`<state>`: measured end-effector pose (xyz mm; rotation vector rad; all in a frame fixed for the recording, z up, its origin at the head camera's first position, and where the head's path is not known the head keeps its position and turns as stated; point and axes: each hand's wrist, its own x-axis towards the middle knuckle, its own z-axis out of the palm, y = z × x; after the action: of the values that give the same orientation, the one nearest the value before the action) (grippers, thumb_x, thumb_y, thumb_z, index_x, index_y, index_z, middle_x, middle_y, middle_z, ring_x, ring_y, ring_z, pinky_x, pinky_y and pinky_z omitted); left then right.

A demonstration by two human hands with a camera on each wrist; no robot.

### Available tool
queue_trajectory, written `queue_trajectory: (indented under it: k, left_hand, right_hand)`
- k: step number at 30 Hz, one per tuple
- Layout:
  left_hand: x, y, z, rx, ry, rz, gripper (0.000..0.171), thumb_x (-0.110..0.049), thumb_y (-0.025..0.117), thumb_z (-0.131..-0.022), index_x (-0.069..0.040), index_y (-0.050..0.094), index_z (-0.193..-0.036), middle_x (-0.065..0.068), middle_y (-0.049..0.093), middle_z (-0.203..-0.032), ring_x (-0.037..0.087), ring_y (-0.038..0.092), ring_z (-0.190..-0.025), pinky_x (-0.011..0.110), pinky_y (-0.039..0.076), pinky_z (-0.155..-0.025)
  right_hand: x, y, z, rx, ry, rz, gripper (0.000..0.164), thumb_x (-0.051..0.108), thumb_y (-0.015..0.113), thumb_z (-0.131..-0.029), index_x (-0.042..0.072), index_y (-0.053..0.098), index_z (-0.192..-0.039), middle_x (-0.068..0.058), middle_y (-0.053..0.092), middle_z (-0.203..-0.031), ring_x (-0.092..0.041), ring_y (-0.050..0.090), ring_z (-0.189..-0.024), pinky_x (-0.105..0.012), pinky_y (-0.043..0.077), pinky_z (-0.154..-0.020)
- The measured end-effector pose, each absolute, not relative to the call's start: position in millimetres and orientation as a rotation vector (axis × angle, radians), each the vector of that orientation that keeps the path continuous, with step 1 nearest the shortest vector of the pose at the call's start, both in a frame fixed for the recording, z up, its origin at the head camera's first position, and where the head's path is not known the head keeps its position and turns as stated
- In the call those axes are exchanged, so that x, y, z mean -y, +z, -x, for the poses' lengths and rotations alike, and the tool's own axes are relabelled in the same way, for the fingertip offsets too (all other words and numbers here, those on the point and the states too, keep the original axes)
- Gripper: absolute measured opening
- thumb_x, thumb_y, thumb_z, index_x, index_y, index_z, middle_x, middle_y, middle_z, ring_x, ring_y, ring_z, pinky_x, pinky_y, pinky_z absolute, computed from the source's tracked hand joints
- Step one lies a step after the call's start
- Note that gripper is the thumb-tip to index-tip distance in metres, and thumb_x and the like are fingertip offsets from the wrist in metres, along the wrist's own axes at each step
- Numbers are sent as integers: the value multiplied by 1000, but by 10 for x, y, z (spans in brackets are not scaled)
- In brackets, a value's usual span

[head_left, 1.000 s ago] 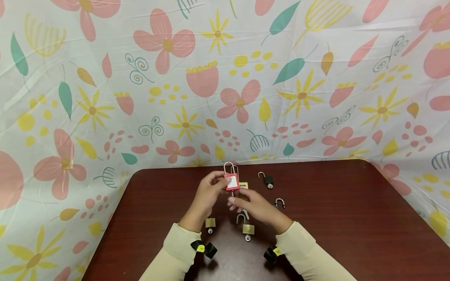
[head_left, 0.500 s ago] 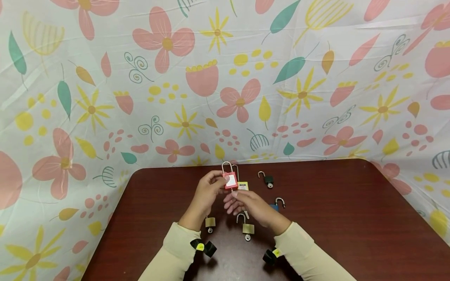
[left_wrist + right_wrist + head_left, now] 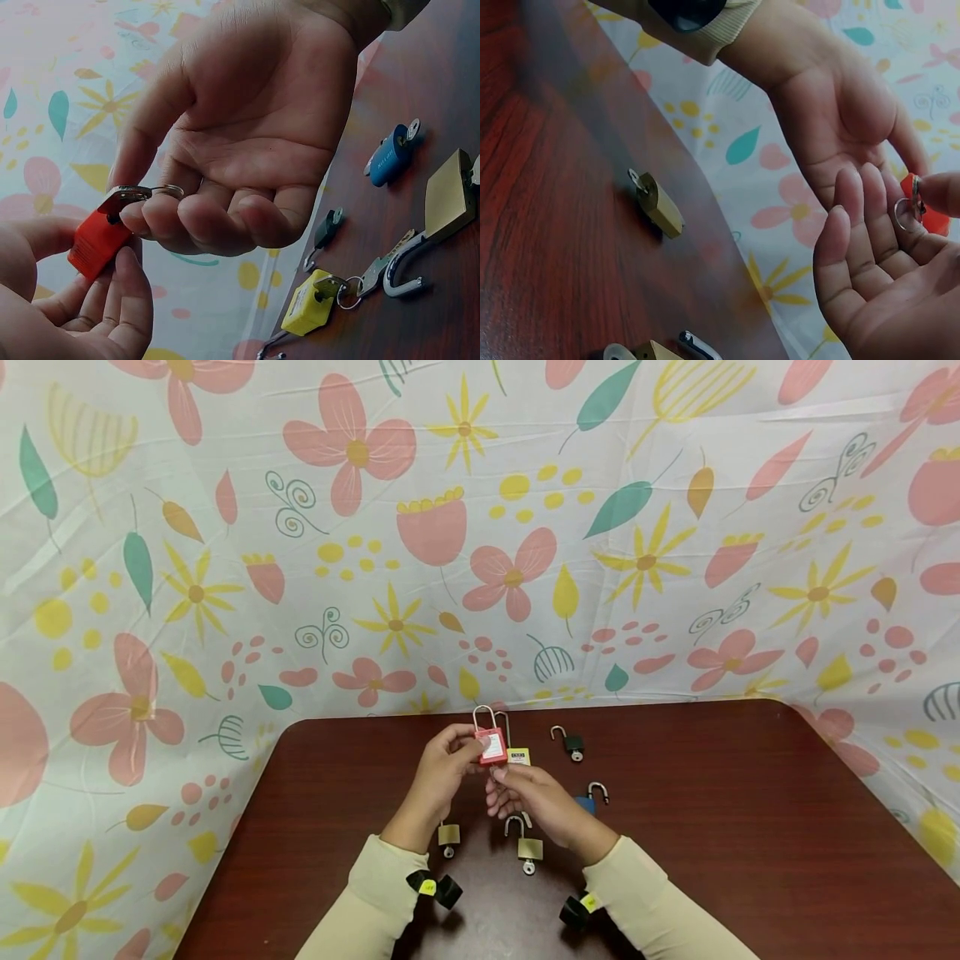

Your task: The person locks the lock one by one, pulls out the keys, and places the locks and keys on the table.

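My left hand (image 3: 446, 766) holds a red padlock (image 3: 492, 747) by its body, upright with the white label toward me and the shackle up. Both legs of the shackle run down to the body. Below it, my right hand (image 3: 536, 797) pinches the key (image 3: 129, 196) at the padlock's underside between thumb and forefinger. A small key ring (image 3: 902, 215) hangs from that key. The right hand's other fingers curl loosely beneath. In the left wrist view, the padlock's orange-red underside faces the camera, and the key's head lies right against it.
On the dark table (image 3: 712, 827) lie a yellow padlock (image 3: 519, 756) with keys, a black padlock (image 3: 573, 744) and a blue padlock (image 3: 585, 803), all with raised shackles. Nearer are two brass padlocks, one at the left (image 3: 448, 835) and one in the middle (image 3: 529, 850). A floral cloth (image 3: 480, 610) hangs behind.
My right hand has moved up, bringing its thumb and forefinger onto the key under the red padlock. The red padlock has shifted slightly left in my left hand.
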<state>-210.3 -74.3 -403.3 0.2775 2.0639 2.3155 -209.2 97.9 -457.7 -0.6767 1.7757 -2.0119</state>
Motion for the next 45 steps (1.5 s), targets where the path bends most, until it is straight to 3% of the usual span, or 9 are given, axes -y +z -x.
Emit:
queue_trajectory:
  k: [7, 15, 24, 41, 45]
  left_hand:
    - [735, -4053, 2119, -2023, 2344, -250, 25, -1, 56, -91, 8, 54, -114, 11, 58, -92, 21, 60, -81, 58, 44, -85]
    - [731, -4081, 2123, -2047, 2330, -224, 27, -4, 58, -91, 6, 54, -116, 10, 58, -94, 20, 59, -81, 58, 44, -84]
    - [733, -4087, 2124, -2013, 2333, -232, 28, -6, 57, -94, 7, 52, -118, 13, 57, -98, 21, 59, -83, 43, 52, -76]
    - [714, -4081, 2102, -1981, 2350, -231, 27, -5, 50, -97, 7, 48, -121, 13, 51, -101, 22, 58, -88, 36, 55, -69]
    - [689, -4231, 2180, -1982, 2386, -209, 25, -9, 52, -97, 3, 51, -120, 12, 51, -100, 21, 59, -86, 33, 55, -65]
  right_hand:
    - [-953, -4581, 2085, -1852, -2032, 614, 34, 30, 47, -101, -1, 58, -93, -15, 59, -85, -25, 59, -74, -55, 49, -73]
    - [-949, -4574, 2079, -1993, -2035, 618, 28, 20, 50, -101, -5, 61, -94, -19, 61, -86, -32, 61, -73, -57, 49, -70]
    - [-934, -4361, 1970, -2089, -1997, 666, 21, 10, 50, -100, -3, 66, -94, -24, 64, -88, -39, 60, -77, -44, 53, -68]
    - [-927, -4286, 1921, -2138, -1984, 688, 22, 4, 47, -99, -9, 64, -96, -23, 66, -89, -41, 62, -83, -46, 50, -68]
    - [-931, -4285, 1928, -2138, -1981, 695, 22, 4, 47, -99, -10, 64, -95, -23, 66, -89, -41, 62, -83, -46, 51, -68]
